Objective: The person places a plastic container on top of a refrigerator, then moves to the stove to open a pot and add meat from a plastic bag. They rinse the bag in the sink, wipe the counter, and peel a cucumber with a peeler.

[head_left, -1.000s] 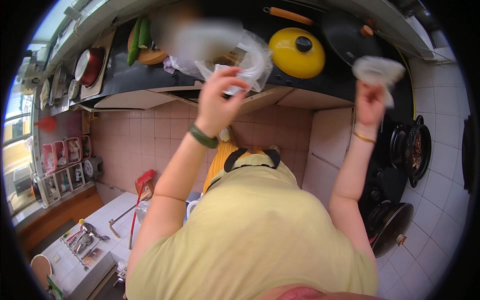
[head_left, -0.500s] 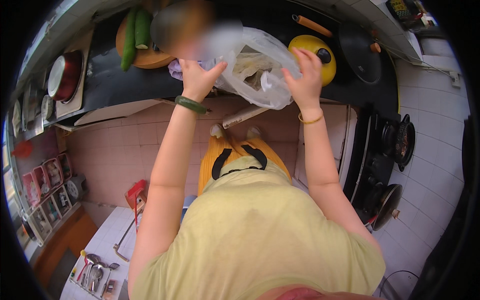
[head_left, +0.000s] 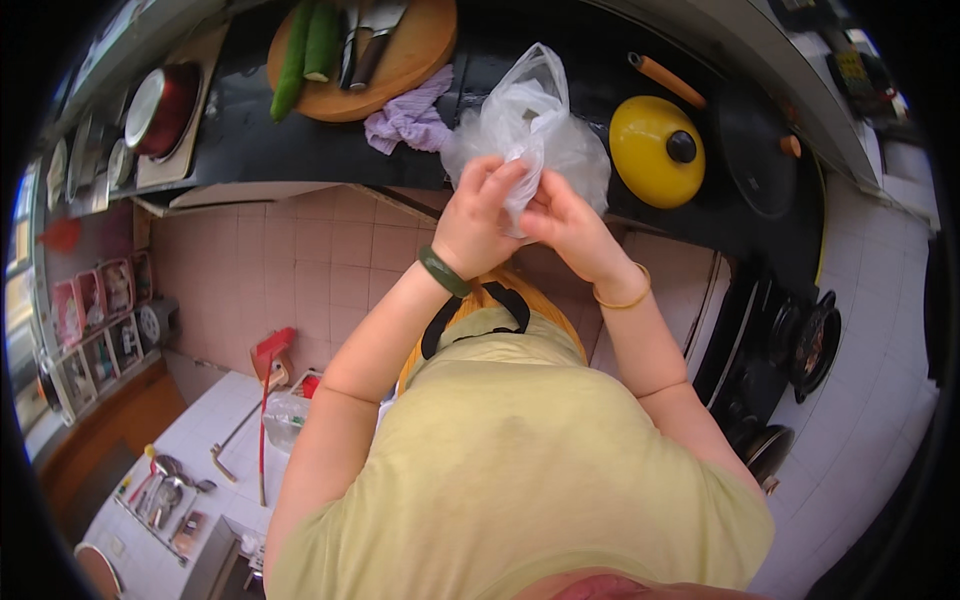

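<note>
A whitish see-through plastic bag [head_left: 575,150] rests at the front edge of the black counter, with a handle loop standing up on its far side. My left hand [head_left: 478,220], with a green bangle at the wrist, pinches the gathered near end of the bag. On the other side of that same twist, my right hand [head_left: 580,232] closes its fingers on the plastic; a gold bangle circles this wrist. The two hands almost meet. What lies inside the bag is hidden by the bunched plastic.
Left of the bag are a lilac cloth [head_left: 412,118] and a round wooden board [head_left: 415,65] bearing cucumbers [head_left: 320,42] and knives [head_left: 372,58]. Rightward stand a yellow lid [head_left: 655,155] with a black knob and a dark pan [head_left: 755,150]. A red pot [head_left: 165,110] sits far left.
Both hands have come together and nearer to me. The bag's mouth, spread wide before, is now gathered between them. The view has shifted, showing the whole board with its knives.
</note>
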A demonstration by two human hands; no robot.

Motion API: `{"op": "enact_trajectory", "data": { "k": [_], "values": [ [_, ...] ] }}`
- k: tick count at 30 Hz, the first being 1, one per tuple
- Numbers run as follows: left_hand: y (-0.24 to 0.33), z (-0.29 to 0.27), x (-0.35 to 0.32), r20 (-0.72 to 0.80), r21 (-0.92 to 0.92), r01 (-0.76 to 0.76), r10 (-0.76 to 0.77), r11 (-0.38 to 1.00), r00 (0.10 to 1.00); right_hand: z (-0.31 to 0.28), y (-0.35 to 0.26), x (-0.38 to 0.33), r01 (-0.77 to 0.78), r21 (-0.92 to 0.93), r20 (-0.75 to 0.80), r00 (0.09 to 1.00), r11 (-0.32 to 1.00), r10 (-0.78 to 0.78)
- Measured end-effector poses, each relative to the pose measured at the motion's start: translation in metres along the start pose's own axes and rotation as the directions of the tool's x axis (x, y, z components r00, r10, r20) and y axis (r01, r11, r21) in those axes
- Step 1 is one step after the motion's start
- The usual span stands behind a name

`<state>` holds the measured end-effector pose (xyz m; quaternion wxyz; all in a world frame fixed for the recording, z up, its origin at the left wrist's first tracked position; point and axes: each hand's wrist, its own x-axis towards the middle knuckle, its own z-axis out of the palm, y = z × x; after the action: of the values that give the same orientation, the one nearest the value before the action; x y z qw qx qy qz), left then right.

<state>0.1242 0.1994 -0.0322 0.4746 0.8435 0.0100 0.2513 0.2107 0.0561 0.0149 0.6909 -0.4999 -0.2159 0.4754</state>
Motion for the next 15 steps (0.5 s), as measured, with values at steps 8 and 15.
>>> {"op": "enact_trajectory", "data": {
  "k": [8, 15],
  "values": [
    [0.013, -0.122, -0.077, -0.593, 0.213, 0.14, 0.014, 0.967, 0.805, -0.061, -0.035, 0.074, 0.133, -0.166, 0.094, 0.989, 0.977, -0.118],
    [0.029, -0.148, -0.146, -0.792, 0.328, 0.47, -0.033, 0.82, 0.609, -0.022, 0.135, 0.217, 0.301, -0.921, 0.362, 0.897, -0.249, -0.254]
  ]
}}
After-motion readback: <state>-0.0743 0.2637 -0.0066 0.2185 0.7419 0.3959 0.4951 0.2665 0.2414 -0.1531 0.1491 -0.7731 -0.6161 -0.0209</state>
